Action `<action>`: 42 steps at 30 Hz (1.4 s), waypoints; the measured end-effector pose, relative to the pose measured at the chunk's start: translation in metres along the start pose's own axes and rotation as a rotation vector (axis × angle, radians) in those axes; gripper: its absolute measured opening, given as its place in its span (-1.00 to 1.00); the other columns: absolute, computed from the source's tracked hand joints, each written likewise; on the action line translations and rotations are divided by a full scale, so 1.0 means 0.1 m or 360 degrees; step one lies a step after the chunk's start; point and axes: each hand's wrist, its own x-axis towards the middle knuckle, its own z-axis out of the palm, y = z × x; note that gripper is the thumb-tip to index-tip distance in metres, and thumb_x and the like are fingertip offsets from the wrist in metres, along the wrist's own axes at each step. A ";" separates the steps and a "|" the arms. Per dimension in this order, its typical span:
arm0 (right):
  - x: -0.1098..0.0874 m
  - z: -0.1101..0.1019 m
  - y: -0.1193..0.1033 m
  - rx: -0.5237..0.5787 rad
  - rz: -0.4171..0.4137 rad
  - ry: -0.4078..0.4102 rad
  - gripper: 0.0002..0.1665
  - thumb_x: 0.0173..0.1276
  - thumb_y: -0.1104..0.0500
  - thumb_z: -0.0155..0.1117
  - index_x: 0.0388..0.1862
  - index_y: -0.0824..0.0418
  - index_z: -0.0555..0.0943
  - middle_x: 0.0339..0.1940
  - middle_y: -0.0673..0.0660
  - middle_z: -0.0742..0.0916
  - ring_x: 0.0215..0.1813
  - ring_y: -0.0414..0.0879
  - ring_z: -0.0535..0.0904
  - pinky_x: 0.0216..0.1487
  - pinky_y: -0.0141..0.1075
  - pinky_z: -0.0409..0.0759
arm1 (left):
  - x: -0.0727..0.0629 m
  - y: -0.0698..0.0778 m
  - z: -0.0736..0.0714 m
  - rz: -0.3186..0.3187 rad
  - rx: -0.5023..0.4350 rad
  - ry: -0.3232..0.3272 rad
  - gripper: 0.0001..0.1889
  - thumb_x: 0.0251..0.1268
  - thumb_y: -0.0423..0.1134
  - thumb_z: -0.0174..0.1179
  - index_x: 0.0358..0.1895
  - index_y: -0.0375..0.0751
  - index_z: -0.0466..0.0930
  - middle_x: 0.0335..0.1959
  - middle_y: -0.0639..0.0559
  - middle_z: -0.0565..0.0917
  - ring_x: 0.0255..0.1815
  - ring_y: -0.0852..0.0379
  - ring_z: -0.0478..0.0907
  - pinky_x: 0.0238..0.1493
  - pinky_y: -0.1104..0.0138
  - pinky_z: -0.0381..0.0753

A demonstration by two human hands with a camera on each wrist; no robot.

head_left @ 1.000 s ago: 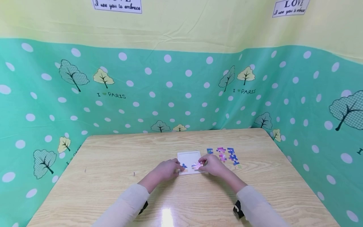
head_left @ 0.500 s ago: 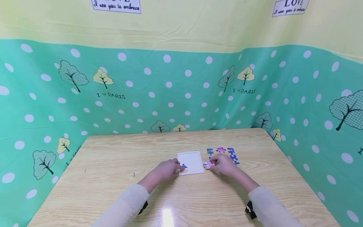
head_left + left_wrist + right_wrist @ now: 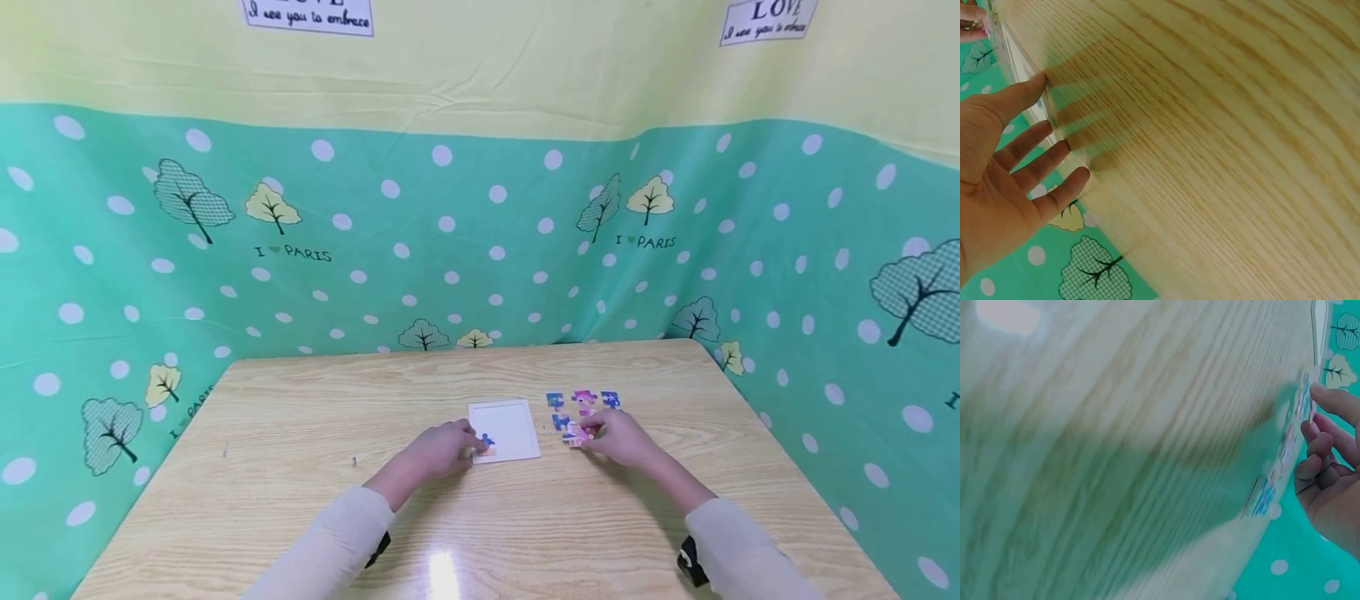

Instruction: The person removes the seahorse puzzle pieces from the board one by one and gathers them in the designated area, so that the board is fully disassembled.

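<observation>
A white puzzle tray (image 3: pixel 504 418) lies mid-table in the head view, with one blue-and-tan puzzle piece (image 3: pixel 487 442) in its near left corner. My left hand (image 3: pixel 441 447) rests at the tray's left edge, thumb over that corner. The left wrist view shows its other visible fingers (image 3: pixel 1041 167) fairly straight and apart, holding nothing. Right of the tray, my right hand (image 3: pixel 617 436) pinches a pink puzzle piece (image 3: pixel 577 434) between thumb and finger, low over the loose pieces. In the right wrist view this piece is mostly hidden by the fingers (image 3: pixel 1325 434).
Loose puzzle pieces lie right of the tray, among them a pink one with an eye (image 3: pixel 584 399), blue ones (image 3: pixel 611 398) and a green-blue one (image 3: pixel 555 400). A tiny object (image 3: pixel 355 460) lies left on the wooden table (image 3: pixel 300 517). A patterned curtain (image 3: pixel 420 250) stands behind.
My right hand has moved right, carrying the pink puzzle piece from above the tray to the loose pieces. My left hand stays at the tray's left edge.
</observation>
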 end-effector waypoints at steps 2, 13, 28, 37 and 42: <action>-0.02 -0.02 0.02 0.0004 0.0027 0.0006 -0.55 0.03 0.27 0.42 -0.05 0.36 0.63 -0.36 0.06 0.65 -0.29 -0.14 0.49 -0.43 -0.43 0.51 | 0.00 0.00 0.01 -0.0006 -0.0003 -0.0001 -0.69 0.19 -0.23 0.24 0.03 0.08 0.64 -0.03 0.03 0.56 -0.27 0.22 0.52 -0.20 0.35 0.60; -0.13 -0.12 0.17 -0.0067 0.0088 -0.0038 -0.60 0.06 0.25 0.40 -0.06 0.32 0.65 -0.35 0.07 0.62 -0.30 -0.14 0.47 -0.38 -0.40 0.48 | 0.00 0.02 0.03 -0.0012 -0.0003 -0.0013 -0.70 0.21 -0.23 0.23 0.02 0.08 0.64 -0.03 0.03 0.57 -0.29 0.23 0.51 -0.21 0.35 0.59; -0.09 -0.14 0.28 -0.0239 0.0017 -0.0108 -0.64 0.09 0.21 0.41 -0.11 0.30 0.66 -0.34 0.05 0.61 -0.29 -0.14 0.46 -0.32 -0.35 0.49 | -0.02 0.01 0.02 -0.0004 0.0002 0.0001 -0.67 0.19 -0.22 0.24 0.05 0.09 0.62 0.01 0.00 0.55 -0.09 0.06 0.56 -0.08 0.16 0.62; -0.07 -0.16 0.20 -0.0201 0.0042 -0.0129 -0.60 0.08 0.16 0.43 -0.08 0.26 0.65 -0.31 0.06 0.61 -0.26 -0.13 0.46 -0.27 -0.32 0.50 | -0.03 0.00 0.02 0.0010 -0.0012 0.0012 -0.67 0.20 -0.22 0.24 0.06 0.08 0.62 0.01 -0.01 0.55 -0.06 0.02 0.56 -0.08 0.09 0.61; -0.01 -0.15 0.13 -0.0138 0.0028 -0.0087 -0.65 0.09 0.16 0.41 -0.12 0.24 0.66 -0.25 0.08 0.63 -0.24 -0.14 0.48 -0.31 -0.38 0.50 | -0.04 -0.01 0.01 -0.0006 -0.0026 0.0010 -0.67 0.21 -0.22 0.23 0.07 0.08 0.61 0.01 -0.02 0.55 -0.03 0.00 0.55 -0.05 0.02 0.59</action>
